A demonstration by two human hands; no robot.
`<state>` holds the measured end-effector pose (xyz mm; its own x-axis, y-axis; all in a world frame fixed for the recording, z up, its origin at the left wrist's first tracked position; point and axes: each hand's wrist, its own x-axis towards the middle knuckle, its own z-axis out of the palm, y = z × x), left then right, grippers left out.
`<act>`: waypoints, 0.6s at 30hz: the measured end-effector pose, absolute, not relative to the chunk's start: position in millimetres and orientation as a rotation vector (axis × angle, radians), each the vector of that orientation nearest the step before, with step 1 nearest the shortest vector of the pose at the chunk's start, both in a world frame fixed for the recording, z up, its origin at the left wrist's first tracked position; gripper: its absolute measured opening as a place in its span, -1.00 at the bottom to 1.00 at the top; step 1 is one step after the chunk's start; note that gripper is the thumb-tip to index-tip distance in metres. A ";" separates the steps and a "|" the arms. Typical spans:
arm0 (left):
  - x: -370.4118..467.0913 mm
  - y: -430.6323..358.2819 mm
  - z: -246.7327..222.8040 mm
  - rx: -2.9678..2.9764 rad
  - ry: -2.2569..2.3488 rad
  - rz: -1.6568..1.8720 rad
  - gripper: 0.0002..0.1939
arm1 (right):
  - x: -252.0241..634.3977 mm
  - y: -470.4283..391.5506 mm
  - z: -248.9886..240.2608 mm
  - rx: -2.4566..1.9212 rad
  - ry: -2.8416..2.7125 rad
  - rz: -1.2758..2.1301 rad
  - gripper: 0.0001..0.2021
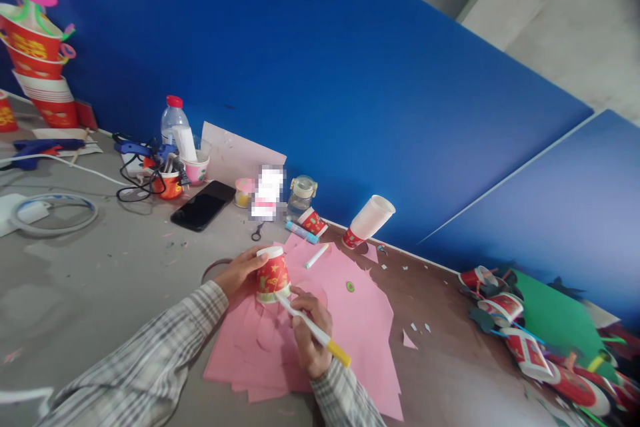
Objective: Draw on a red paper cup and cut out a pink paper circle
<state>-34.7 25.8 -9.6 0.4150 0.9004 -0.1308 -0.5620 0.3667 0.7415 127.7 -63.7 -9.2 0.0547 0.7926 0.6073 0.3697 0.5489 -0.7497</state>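
Note:
My left hand grips a red patterned paper cup near its white-edged top. A pale band runs round the cup's lower end. In my right hand is a white marker with a yellow end pointing toward me; its other end meets the cup at the pale band. Whether the tip presses on the cup is too small to tell. Both hands are over a stack of pink paper. Another white marker and a small green oval piece lie on the pink sheets.
Behind stand a stack of white cups, a lidded glass jar and a tipped red cup. Left are a black phone, a tape roll and a glue gun. Cup figures lie right. A blue partition closes the back.

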 end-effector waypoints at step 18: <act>-35.3 23.5 -4.0 0.651 0.601 1.020 -0.41 | 119.7 -59.6 3.4 -1.029 -1.443 0.514 -0.89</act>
<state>-35.3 23.5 -4.0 0.3997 0.9043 -0.1498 -0.5686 0.3728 0.7333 119.7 -59.6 3.4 0.1245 0.8221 0.5555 0.2859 0.5064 -0.8135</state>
